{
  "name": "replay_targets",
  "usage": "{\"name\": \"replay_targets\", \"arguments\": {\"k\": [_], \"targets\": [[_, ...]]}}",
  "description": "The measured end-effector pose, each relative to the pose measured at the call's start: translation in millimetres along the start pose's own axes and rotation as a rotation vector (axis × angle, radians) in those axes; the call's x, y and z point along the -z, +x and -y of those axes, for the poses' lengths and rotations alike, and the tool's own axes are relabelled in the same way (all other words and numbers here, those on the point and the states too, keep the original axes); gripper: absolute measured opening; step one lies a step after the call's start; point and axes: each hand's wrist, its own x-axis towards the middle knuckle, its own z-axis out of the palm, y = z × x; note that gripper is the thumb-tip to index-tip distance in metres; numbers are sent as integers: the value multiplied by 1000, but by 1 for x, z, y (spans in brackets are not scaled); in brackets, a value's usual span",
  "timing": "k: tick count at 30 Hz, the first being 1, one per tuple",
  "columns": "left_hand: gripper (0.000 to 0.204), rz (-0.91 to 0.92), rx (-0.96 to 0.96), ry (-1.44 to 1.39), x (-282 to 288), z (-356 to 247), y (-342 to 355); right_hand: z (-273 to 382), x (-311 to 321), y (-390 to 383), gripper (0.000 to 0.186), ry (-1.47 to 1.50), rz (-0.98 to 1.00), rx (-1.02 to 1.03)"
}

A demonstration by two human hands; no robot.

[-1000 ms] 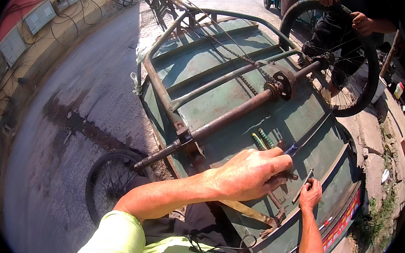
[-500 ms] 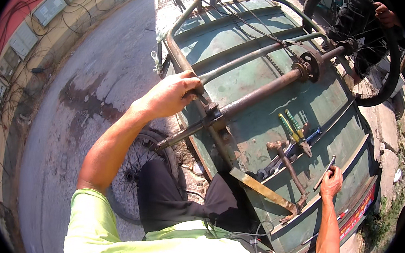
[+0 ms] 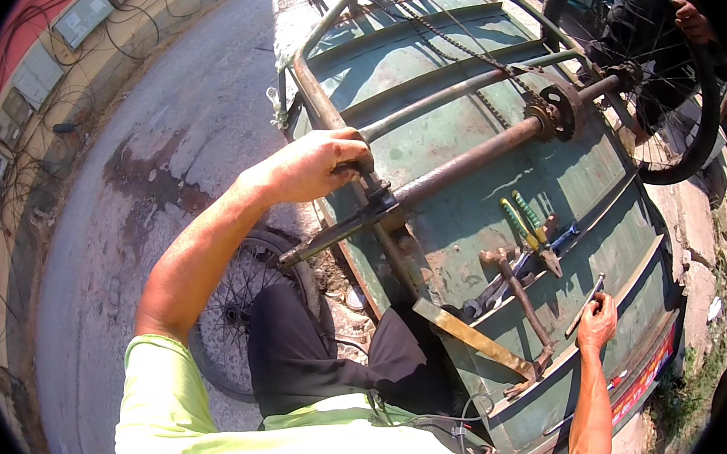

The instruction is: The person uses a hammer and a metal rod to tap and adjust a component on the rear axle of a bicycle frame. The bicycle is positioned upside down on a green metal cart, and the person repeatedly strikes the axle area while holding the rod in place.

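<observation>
My left hand grips the rusty frame tube beside the axle bracket. My right hand is closed on a thin metal rod-like tool over the green metal underside of an upturned cart. Between my hands lie yellow-green pliers, a rusty hammer, wrenches and a wooden-handled hammer. The axle runs diagonally to a sprocket with a chain.
A co-worker's hand holds a spoked wheel at top right. Another wheel lies by my knees. Left is a wall with meter boxes and cables. Cracked concrete borders the cart's right.
My left hand has moved left from over the tools onto the frame tube, uncovering pliers and hammer. The cart has shifted up and right in view. My right hand still holds the rod.
</observation>
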Motion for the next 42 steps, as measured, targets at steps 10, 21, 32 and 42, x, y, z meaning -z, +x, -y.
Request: {"name": "replay_targets", "arguments": {"k": [10,21,32,42], "targets": [[27,74,177,-312,2,12,1,10,4,1,14,-9,21,-18],[28,-31,161,-443,-12,-1,-1,10,3,0,14,-6,32,-34],[21,-147,320,-653,-32,7,-10,8,3,1,14,-17,63,-56],[20,-198,277,-688,-32,5,-8,4,1,0,14,-12,47,-42]]}}
